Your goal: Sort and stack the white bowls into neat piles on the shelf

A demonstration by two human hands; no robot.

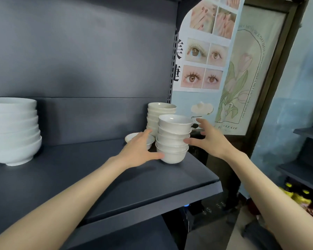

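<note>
A stack of several small white bowls [173, 138] stands near the right end of the dark shelf [116, 177]. My left hand [140, 148] is at its left side, thumb touching the bottom bowl, fingers spread. My right hand [210, 138] is at its right side, fingers spread, thumb touching the stack. Behind it stands a second stack of small bowls [160, 112]. A single small bowl [132, 138] lies behind my left hand, partly hidden. A pile of large white bowls [13, 130] sits at the far left.
The shelf's right edge is just right of the small stack, and its front edge runs below my forearms. A poster [206, 51] and a dark wooden door frame [271, 87] stand to the right. Another dark shelf [304, 170] is at far right.
</note>
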